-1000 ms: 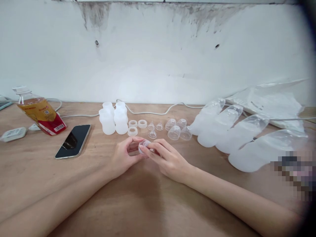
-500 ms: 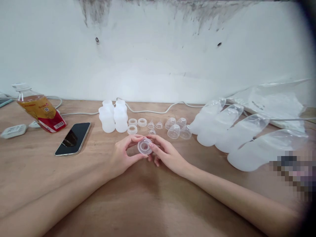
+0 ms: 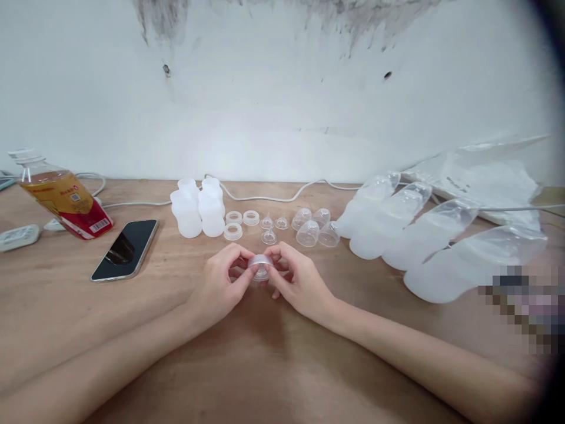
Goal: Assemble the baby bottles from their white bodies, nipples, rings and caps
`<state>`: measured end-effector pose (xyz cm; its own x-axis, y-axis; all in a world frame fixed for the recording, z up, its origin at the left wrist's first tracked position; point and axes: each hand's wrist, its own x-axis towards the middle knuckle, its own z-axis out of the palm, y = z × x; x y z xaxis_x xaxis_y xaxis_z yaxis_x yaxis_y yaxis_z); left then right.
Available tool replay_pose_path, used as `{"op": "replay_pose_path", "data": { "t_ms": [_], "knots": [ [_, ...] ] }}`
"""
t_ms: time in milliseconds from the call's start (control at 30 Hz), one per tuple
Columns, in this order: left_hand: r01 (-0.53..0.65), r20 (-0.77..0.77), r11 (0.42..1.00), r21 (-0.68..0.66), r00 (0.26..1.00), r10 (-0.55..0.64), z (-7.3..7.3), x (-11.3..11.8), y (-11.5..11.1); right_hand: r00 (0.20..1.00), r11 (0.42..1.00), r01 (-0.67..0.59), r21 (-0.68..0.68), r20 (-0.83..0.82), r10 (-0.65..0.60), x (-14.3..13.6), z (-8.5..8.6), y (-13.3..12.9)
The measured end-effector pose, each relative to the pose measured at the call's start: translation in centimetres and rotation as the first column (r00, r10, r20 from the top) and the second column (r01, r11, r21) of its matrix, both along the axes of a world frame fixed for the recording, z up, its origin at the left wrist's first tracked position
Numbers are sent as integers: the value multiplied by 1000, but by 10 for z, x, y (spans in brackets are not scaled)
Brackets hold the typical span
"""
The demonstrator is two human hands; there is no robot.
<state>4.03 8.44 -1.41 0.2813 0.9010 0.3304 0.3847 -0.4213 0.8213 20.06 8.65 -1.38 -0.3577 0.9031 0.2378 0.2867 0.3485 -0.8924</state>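
Observation:
Between my left hand (image 3: 225, 277) and my right hand (image 3: 300, 280) is a small clear ring piece (image 3: 261, 267), pinched from both sides by fingers and thumbs. Behind my hands lie several whitish rings (image 3: 233, 231) and several clear nipples (image 3: 269, 237). Several clear domed caps (image 3: 307, 234) stand to the right of these. White wavy bottles (image 3: 212, 215) are grouped at the left of the rings. Larger frosted bottles with clear caps (image 3: 436, 282) lie tilted in a row on the right.
A phone (image 3: 125, 250) lies on the wooden table (image 3: 185, 377) at the left, near a drink bottle (image 3: 73, 200). A white cable (image 3: 282, 199) runs along the wall. Clear plastic bags (image 3: 481, 171) lie at the back right. Something pixelated is at the right edge.
The ring piece has been tilted, so its side now faces the camera instead of its round opening. My left thumb has moved up onto it. The view has shifted slightly.

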Motion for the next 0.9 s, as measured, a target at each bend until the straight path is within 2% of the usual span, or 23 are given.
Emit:
{"op": "replay_pose_path", "data": {
  "t_ms": [167,300,367,533,733,900],
  "knots": [
    [-60,-71,997,51,995,63,2,2,-1,993,987,32,158,107,-50,0,-4,-3],
    [87,-10,995,-41,996,-87,0,-3,3,990,982,-12,188,141,-14,2,-1,-5],
    [124,-4,991,-56,992,-124,-3,-6,5,987,978,-41,204,159,8,3,-1,-5],
    [-7,-122,995,104,992,20,-6,-9,7,983,953,-56,296,186,0,3,-5,-5],
    [0,-214,978,208,976,46,-3,-6,3,981,947,-37,319,193,-27,2,-7,-5],
    [6,-266,954,301,961,78,-4,-5,-2,984,920,-4,393,168,-67,0,-5,-6]
  ]
}}
